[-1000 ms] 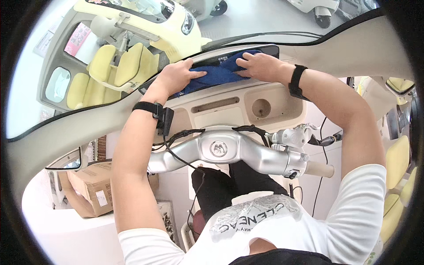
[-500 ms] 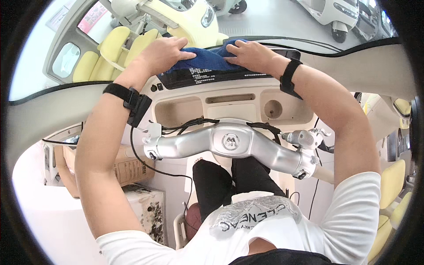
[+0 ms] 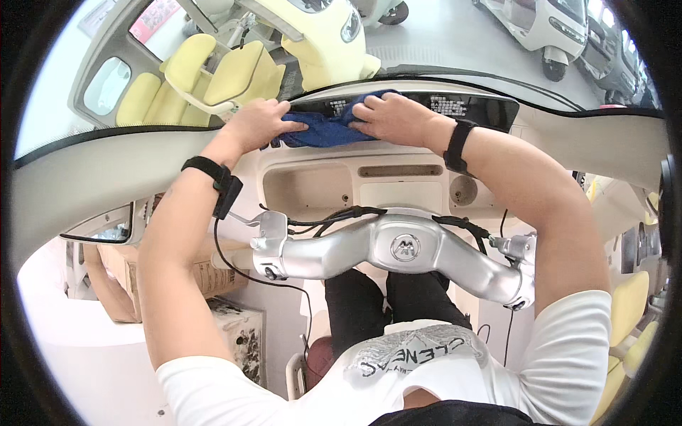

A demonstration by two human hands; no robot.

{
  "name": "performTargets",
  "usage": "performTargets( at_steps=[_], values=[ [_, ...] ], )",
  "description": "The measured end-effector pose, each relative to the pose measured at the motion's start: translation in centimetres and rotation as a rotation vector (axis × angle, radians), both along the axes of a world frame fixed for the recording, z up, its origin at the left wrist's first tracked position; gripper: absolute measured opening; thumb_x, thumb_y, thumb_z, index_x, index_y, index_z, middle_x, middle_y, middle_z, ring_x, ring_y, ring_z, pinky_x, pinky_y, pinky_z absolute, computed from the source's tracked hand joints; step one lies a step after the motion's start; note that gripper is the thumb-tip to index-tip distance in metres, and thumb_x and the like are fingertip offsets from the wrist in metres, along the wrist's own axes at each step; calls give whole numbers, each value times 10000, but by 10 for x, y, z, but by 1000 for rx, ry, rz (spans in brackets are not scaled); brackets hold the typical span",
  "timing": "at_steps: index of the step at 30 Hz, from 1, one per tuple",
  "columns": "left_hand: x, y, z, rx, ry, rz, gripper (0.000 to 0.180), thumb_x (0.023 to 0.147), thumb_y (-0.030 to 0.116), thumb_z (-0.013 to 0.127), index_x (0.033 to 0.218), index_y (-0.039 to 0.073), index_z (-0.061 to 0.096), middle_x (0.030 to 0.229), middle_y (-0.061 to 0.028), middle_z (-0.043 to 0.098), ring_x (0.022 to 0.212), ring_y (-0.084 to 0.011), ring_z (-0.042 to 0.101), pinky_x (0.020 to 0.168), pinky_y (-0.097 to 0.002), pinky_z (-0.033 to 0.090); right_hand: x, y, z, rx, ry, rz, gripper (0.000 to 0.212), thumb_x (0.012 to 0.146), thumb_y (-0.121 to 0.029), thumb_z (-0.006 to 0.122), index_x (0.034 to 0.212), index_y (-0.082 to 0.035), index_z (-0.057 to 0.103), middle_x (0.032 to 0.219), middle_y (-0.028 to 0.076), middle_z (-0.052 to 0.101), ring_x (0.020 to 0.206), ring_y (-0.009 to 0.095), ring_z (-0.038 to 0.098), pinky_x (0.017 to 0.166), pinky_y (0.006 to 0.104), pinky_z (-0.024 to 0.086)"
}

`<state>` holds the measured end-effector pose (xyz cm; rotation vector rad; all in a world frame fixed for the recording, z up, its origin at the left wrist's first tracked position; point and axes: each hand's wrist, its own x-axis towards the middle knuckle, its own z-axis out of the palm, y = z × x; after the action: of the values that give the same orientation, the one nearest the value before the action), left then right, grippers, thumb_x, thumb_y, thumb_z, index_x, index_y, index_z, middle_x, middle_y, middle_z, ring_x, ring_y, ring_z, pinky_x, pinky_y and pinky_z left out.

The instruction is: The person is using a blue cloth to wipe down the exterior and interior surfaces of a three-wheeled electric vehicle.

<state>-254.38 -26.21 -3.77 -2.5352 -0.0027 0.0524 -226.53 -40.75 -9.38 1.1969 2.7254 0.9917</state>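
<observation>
A blue cloth (image 3: 323, 132) is stretched between my two hands over the black display panel (image 3: 490, 110) on top of the dashboard. My left hand (image 3: 257, 124) grips its left end, fingers bent and thumb pointing inward. Bunched fingers of my right hand (image 3: 398, 119) hold the other end, where a fold of cloth sticks up behind them. Both arms reach forward over the silver handlebar (image 3: 330, 248), which neither hand touches. A black strap (image 3: 460, 145) circles my right wrist; another strap with a small black box (image 3: 226, 197) is on my left.
Below the panel are dashboard recesses (image 3: 309, 188). The windshield's black lower edge (image 3: 568, 112) curves behind my hands. Beyond it stand a yellow vehicle (image 3: 323, 42) and a white scooter (image 3: 558, 28). A side mirror (image 3: 106, 224) and a cardboard box (image 3: 206, 273) are at left.
My view has shifted, so the dashboard and handlebar appear farther right. The cloth and both hands are now toward the panel's left part, baring more of its right side.
</observation>
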Motion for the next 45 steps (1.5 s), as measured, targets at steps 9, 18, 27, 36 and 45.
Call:
performTargets(
  at_steps=[9, 18, 27, 36, 45],
  values=[
    [-44, 13, -37, -47, 31, 60, 637, 795, 86, 626, 1328, 429, 560, 926, -38, 572, 757, -190, 638, 610, -303, 544, -18, 16, -26, -9, 27, -9, 435, 873, -200, 598, 1308, -192, 609, 1075, 16, 493, 889, 155, 530, 634, 230, 515],
    [-45, 21, -21, 14, -224, 59, 564, 856, 102, 600, 1304, 443, 563, 851, -52, 568, 724, -221, 629, 612, -342, 541, -23, 17, 8, 81, 47, -75, 476, 866, -168, 597, 1337, -232, 581, 1053, 10, 502, 895, 153, 534, 680, 238, 508],
    [-37, 8, -25, -304, 3, 300, 515, 856, 99, 568, 1252, 423, 629, 845, -80, 607, 778, -259, 649, 696, -390, 555, -16, -9, -27, -324, 109, -166, 481, 902, -121, 555, 1380, -174, 540, 1124, 97, 517, 886, 225, 633, 715, 323, 573],
    [50, -44, 16, -503, 205, 485, 492, 843, 79, 600, 1264, 328, 654, 1021, -147, 668, 935, -323, 646, 848, -415, 534, 26, -33, -21, -856, 249, -422, 563, 840, 52, 538, 1382, -102, 533, 1160, 224, 479, 918, 340, 649, 832, 402, 542],
    [96, -88, -11, -559, 370, 403, 533, 792, 85, 621, 1275, 307, 647, 998, -149, 696, 885, -323, 673, 813, -410, 548, 45, -83, -8, -899, 76, -446, 610, 774, 81, 609, 1343, -137, 589, 1202, 189, 490, 1005, 337, 633, 887, 397, 528]
  ],
)
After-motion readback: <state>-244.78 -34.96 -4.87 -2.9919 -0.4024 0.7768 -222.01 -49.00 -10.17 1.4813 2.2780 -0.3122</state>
